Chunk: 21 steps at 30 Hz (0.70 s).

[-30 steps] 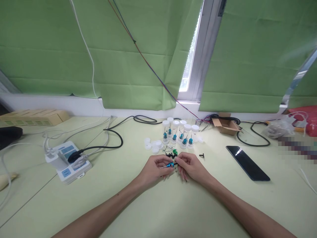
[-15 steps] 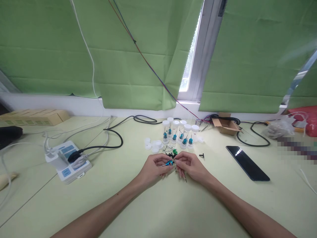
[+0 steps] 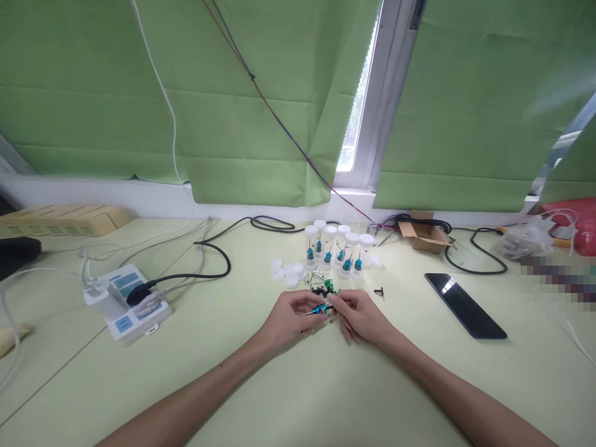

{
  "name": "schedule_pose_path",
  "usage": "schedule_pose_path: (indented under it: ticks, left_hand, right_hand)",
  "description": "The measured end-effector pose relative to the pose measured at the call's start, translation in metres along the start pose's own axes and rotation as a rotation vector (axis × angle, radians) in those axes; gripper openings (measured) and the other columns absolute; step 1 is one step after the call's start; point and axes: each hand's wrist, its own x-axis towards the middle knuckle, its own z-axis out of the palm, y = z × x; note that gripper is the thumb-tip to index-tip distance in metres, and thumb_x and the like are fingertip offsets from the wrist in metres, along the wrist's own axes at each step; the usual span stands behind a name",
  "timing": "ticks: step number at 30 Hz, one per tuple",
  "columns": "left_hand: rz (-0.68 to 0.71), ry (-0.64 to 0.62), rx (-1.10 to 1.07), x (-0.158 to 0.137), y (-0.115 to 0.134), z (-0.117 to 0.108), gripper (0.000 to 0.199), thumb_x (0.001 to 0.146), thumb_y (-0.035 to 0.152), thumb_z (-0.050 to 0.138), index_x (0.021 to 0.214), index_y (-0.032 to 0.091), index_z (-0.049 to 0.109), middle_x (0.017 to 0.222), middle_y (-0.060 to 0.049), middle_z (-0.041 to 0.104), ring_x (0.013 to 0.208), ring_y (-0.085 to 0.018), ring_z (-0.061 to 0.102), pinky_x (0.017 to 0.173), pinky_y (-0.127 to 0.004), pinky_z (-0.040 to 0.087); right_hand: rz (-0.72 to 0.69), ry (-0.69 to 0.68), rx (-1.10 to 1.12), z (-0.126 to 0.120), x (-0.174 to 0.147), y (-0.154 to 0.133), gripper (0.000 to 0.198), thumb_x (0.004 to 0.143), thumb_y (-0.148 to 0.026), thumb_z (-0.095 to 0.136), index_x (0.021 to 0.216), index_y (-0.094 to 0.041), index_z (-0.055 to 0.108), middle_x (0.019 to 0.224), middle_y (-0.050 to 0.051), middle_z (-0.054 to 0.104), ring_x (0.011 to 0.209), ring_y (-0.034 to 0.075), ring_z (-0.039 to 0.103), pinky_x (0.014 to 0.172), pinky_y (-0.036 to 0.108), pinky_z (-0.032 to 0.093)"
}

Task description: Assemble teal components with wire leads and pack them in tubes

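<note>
My left hand [image 3: 285,320] is closed around a small blue part with a thin metal shaft [image 3: 319,309], which points left. My right hand [image 3: 361,313] pinches a small black piece at the right end of the blue part. Whether the two pieces are joined is too small to tell. Just beyond my fingers lie a green part [image 3: 328,284], several small black parts [image 3: 319,290] and thin metal rods. Behind them, several clear tubes with white caps [image 3: 330,231] stand upright, with similar blue parts inside. Loose white lids [image 3: 293,270] lie left of the tubes.
A small black T-shaped piece [image 3: 379,291] and a dark phone [image 3: 464,305] lie on the right. An open cardboard box [image 3: 424,238] stands near the wall. On the left sits a white power strip [image 3: 128,304] with plugs, and black cables [image 3: 223,264] run along the back.
My right hand has shifted slightly at the right end of the blue part, and the black piece shows more between my hands. A thin rod below my right fingers is no longer visible.
</note>
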Motion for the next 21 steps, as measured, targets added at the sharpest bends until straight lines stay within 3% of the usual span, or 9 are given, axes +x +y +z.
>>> schedule_pose_path:
  ticks: [7, 13, 16, 21]
  left_hand:
    - [0.014, 0.022, 0.007, 0.001, 0.0008, 0.0001, 0.024, 0.07, 0.028, 0.079, 0.087, 0.014, 0.069, 0.061, 0.001, 0.062, 0.047, -0.008, 0.048, 0.047, -0.021, 0.038]
    - [0.038, 0.04, -0.007, 0.0024, -0.0017, -0.0027, 0.027, 0.071, 0.03, 0.079, 0.09, 0.014, 0.069, 0.056, 0.002, 0.059, 0.046, -0.008, 0.049, 0.046, -0.021, 0.039]
    - [0.03, 0.052, -0.006, 0.0031, -0.0019, -0.0029, 0.025, 0.071, 0.03, 0.079, 0.089, 0.014, 0.07, 0.057, 0.002, 0.059, 0.046, -0.008, 0.048, 0.046, -0.021, 0.039]
    - [0.03, 0.038, 0.016, 0.0024, -0.0019, -0.0011, 0.024, 0.071, 0.03, 0.078, 0.089, 0.015, 0.07, 0.055, 0.002, 0.058, 0.046, -0.008, 0.048, 0.046, -0.021, 0.038]
  right_hand:
    - [-0.019, 0.008, 0.053, 0.0016, 0.0011, -0.0011, 0.045, 0.091, -0.056, 0.051, 0.066, -0.019, 0.05, 0.041, -0.006, 0.049, 0.029, 0.009, 0.047, 0.029, 0.018, 0.033]
    - [-0.063, -0.004, 0.139, -0.0012, 0.0013, -0.0026, 0.031, 0.087, -0.048, 0.062, 0.088, -0.017, 0.057, 0.061, -0.004, 0.057, 0.039, 0.011, 0.056, 0.035, 0.02, 0.044]
    - [-0.068, -0.016, 0.157, -0.0031, 0.0013, -0.0021, 0.029, 0.085, -0.044, 0.065, 0.093, -0.018, 0.057, 0.061, -0.005, 0.057, 0.041, 0.011, 0.056, 0.038, 0.021, 0.046]
    - [-0.046, -0.048, 0.121, -0.0032, 0.0008, -0.0012, 0.028, 0.088, -0.045, 0.061, 0.084, -0.017, 0.057, 0.049, -0.006, 0.054, 0.035, 0.009, 0.051, 0.034, 0.018, 0.039]
